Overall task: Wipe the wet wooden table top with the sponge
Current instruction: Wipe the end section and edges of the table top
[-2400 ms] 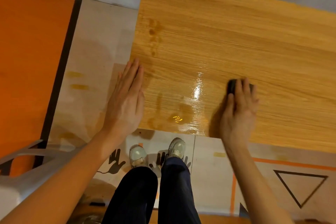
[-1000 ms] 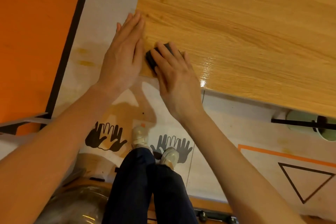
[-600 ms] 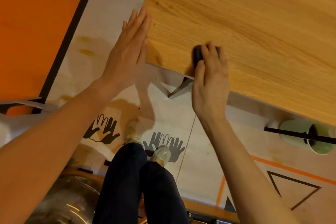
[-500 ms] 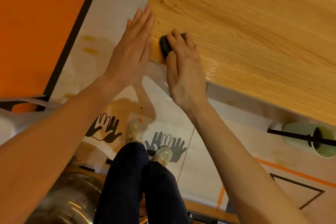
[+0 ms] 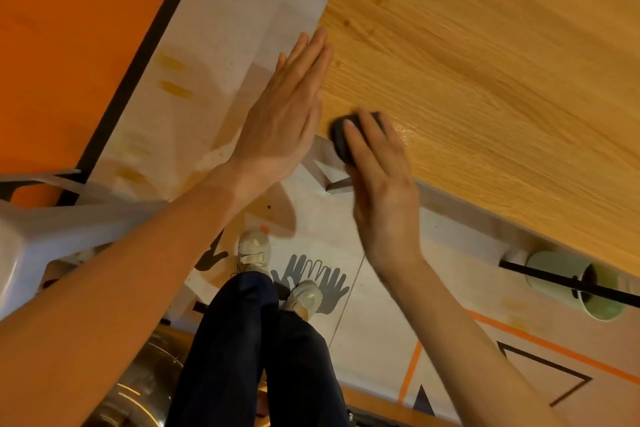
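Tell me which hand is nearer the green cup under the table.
Right. The right hand presses the sponge at the table corner, on the green cup side; the left hand lies flat further off, beyond the sponge.

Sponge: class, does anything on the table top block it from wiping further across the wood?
Nothing visible does. The right hand presses the sponge at the table corner; the left hand lies flat beside the edge.
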The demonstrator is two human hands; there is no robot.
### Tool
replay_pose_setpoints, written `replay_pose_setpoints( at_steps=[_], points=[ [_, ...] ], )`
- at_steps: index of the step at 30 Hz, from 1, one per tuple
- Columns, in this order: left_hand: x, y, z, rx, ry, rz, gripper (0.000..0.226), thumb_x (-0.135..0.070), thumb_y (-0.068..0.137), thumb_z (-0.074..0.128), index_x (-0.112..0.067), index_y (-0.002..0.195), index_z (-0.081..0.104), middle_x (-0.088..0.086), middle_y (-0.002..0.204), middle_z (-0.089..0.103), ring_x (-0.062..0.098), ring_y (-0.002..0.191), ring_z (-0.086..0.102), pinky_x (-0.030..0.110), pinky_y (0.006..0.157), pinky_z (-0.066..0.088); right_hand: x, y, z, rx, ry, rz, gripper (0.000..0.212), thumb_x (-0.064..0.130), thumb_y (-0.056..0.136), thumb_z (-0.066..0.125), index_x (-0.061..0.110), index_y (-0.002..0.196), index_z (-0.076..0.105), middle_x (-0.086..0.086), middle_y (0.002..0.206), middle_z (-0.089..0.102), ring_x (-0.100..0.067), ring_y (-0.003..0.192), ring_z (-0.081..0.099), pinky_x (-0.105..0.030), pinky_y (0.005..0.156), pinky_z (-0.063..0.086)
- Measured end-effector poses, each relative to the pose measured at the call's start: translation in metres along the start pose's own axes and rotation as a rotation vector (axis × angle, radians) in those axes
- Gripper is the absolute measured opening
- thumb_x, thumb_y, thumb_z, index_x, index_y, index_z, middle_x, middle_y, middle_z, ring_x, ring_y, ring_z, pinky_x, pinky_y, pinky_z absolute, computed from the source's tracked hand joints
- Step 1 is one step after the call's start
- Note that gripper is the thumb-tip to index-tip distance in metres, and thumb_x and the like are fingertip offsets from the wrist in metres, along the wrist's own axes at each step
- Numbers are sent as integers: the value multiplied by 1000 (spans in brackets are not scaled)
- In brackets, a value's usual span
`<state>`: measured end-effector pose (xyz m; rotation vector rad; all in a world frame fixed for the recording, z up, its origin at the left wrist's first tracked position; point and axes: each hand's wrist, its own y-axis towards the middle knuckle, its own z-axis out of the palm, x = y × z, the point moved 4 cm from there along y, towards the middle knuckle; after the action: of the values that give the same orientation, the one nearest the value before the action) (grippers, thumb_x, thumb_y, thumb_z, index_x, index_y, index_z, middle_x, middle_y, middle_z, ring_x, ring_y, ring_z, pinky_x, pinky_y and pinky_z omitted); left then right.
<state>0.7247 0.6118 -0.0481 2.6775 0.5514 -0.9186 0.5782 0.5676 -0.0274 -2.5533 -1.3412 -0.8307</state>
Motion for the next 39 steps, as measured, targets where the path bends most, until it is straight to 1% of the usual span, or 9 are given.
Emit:
replay_pose_setpoints(
  at_steps=[5,9,14,19,22,25,30,35,39],
  points=[
    [2,-1,-1,18,-40,0,50,-12,109,26,1,157,21,15,168,13,25,157,9,28,126,-3,-28,-13,-10,66,-132,-229,55,-12,87,63,2,138,48,-15,149,42,-33,144,31,-51,114,33],
    [1,-5,3,-19,-79,-32,51,-9,108,32,0,157,21,15,168,14,25,157,10,34,129,3,-74,-55,-58,83,-185,-99,57,-5,89,60,1,142,40,-19,150,38,-38,144,29,-62,110,33],
    [3,0,2,-32,-260,-85,51,-7,108,31,2,157,21,16,168,14,22,157,9,38,129,8,-22,-12,-11,28,-160,-120,49,-1,93,61,2,139,45,-17,148,42,-36,143,31,-58,113,32],
    [6,-32,0,-162,-535,-374,49,-15,109,34,-7,156,27,5,166,24,14,155,17,47,126,22,-16,-2,-5,118,-133,-260,47,7,97,58,4,142,44,-13,152,38,-32,145,28,-51,115,32],
    [4,-56,3,-251,-703,-568,45,-15,107,45,-11,151,39,2,158,41,14,151,31,43,123,30,-53,-27,-36,171,-180,-224,53,8,95,58,6,143,37,-15,152,37,-35,144,29,-59,111,35],
    [-8,-64,7,-307,-849,-594,43,-12,107,42,-6,149,43,6,154,48,15,147,38,43,121,35,-67,-37,-50,193,-189,-185,54,8,93,55,7,144,36,-13,153,35,-36,145,28,-62,110,33],
    [-19,-59,10,-451,-914,-682,46,-18,106,31,-7,149,44,4,153,49,10,145,41,38,122,33,-17,7,-8,160,-137,-291,45,12,100,52,8,143,42,-10,152,38,-29,147,26,-51,117,29],
    [-23,-57,17,-583,-937,-749,46,-20,110,23,-6,144,51,6,147,55,10,141,46,33,121,34,4,28,11,209,-129,-447,50,3,93,63,2,139,47,-14,149,42,-34,143,31,-52,113,34],
    [-26,-59,26,-638,-912,-826,47,-20,112,20,-7,145,50,-7,146,53,-16,130,45,8,108,33,-52,-8,-33,307,-194,-460,62,-3,86,68,6,142,44,-8,155,34,-29,147,23,-50,117,29]
  ],
)
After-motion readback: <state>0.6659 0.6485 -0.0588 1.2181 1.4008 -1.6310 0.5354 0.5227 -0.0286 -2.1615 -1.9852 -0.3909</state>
